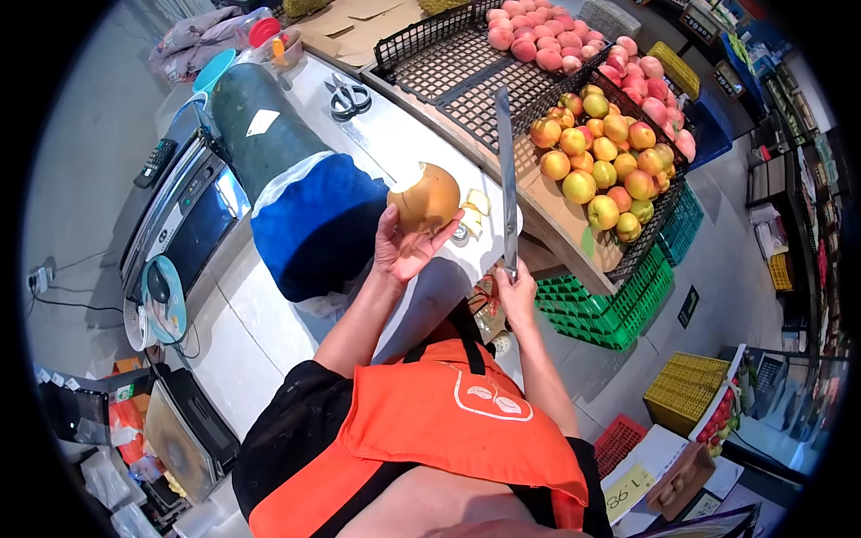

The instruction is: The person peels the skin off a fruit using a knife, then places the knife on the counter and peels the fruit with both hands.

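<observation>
My left hand (pixel 408 251) is closed around the underside of a round brown pear (pixel 430 202), held above the white counter. Pale flesh shows at the pear's upper left, where some of it is cut away. In my right hand (pixel 515 285) is the handle of a long knife (pixel 507 170), its blade pointing up and away from me, to the right of the pear and apart from it. Pale cut pieces (pixel 476 208) lie on the counter just beyond the pear.
Left of the pear lies a large dark green gourd (pixel 269 125), its near end covered in blue (pixel 318 224). Black-handled scissors (pixel 348 97) rest farther back. Crates of yellow-red fruit (pixel 610 157) and pink peaches (pixel 543 36) stand at the right, with green crates (pixel 619 305) below.
</observation>
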Tool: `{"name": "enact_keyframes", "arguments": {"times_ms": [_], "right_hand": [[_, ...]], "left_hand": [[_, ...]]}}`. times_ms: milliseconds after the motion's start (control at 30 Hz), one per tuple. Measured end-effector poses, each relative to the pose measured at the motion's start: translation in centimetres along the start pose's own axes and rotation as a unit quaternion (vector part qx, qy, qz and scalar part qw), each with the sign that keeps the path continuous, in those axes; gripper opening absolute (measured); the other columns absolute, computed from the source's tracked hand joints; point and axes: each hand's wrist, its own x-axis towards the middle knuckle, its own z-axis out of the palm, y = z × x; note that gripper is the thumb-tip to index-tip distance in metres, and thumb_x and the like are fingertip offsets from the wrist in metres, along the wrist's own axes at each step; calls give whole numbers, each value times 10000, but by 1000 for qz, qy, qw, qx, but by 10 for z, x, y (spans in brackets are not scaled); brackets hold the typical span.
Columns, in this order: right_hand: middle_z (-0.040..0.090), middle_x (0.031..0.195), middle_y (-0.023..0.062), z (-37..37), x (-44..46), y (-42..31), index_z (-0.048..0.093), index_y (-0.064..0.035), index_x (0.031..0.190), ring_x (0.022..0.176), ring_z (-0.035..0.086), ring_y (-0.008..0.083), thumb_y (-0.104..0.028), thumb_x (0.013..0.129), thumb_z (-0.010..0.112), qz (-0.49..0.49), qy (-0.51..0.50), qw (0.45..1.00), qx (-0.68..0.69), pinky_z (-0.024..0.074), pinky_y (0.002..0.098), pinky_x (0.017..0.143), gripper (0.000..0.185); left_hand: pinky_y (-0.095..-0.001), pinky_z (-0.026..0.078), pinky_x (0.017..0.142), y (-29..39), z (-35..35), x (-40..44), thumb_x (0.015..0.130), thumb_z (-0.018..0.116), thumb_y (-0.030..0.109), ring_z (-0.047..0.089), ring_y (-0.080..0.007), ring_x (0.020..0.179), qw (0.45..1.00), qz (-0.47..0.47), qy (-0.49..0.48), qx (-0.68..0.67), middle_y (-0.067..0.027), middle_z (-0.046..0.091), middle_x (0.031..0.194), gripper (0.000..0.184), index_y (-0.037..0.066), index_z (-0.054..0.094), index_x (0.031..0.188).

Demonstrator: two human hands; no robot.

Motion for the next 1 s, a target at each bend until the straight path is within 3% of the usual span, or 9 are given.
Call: {"name": "enact_keyframes", "arguments": {"times_ms": [33,200,233,333,500,733,833,933,1000], "right_hand": [[661,794,100,-2,-5,2,586,-7,1138,715,598,138,-125,812,634,8,-1,1000,-8,486,308,693,350],[596,680,87,-7,-25,11,586,-25,1122,614,554,138,-148,837,616,-21,21,1000,-9,459,308,602,312],[641,760,91,-10,-28,9,573,-27,1165,683,567,127,-128,820,632,9,7,1000,-22,480,306,667,364],[636,748,86,-13,-36,2,572,-27,1171,669,563,126,-126,820,632,9,20,1000,-18,480,305,658,369],[578,670,74,-13,-44,-1,549,-8,1204,597,534,110,-129,841,621,-91,63,992,-64,468,295,589,390],[628,927,166,-15,-58,-46,506,-5,1257,716,610,214,-157,887,582,-183,86,977,-67,493,331,682,407],[620,1017,182,-9,-60,-60,504,-37,1267,808,642,255,-142,902,562,-229,82,968,-59,505,336,727,385],[595,1132,191,-9,-66,-79,475,-48,1277,968,615,342,-90,891,544,-184,16,979,-83,496,396,809,395],[599,1109,178,-5,-67,-82,464,-62,1290,939,616,355,-90,883,553,-215,19,972,-91,503,416,773,417]], "left_hand": [[-515,301,1095,0,0,0,736,737,274,346,-474,1276,999,-10,-25,-31,-222,390,1373,797,6,330,1367],[-519,296,1098,-2,5,-2,720,724,133,390,-394,1273,998,-15,-53,24,-192,418,1356,736,26,357,1348],[-519,295,1099,-4,5,-2,716,720,103,402,-373,1270,998,-14,-47,28,-183,426,1350,727,29,361,1344],[-499,314,1094,-9,8,-6,703,718,59,441,-313,1247,999,-5,-6,48,-150,458,1317,710,53,376,1326],[-475,335,1080,-15,15,-11,713,724,87,443,-281,1243,982,67,-1,177,-115,455,1318,745,85,335,1348],[-369,452,953,-23,16,-12,690,740,-6,505,-195,1114,927,193,58,316,-64,483,1191,719,75,340,1282],[-331,449,947,-25,14,-12,651,775,-24,494,-186,1111,912,224,73,336,-74,471,1190,769,50,331,1274],[-322,441,952,-29,13,-14,631,799,-8,486,-183,1111,898,242,68,360,-76,462,1189,805,40,320,1276],[-321,436,954,-31,13,-15,621,809,0,481,-180,1114,895,248,60,367,-75,453,1191,824,39,313,1278]]}}
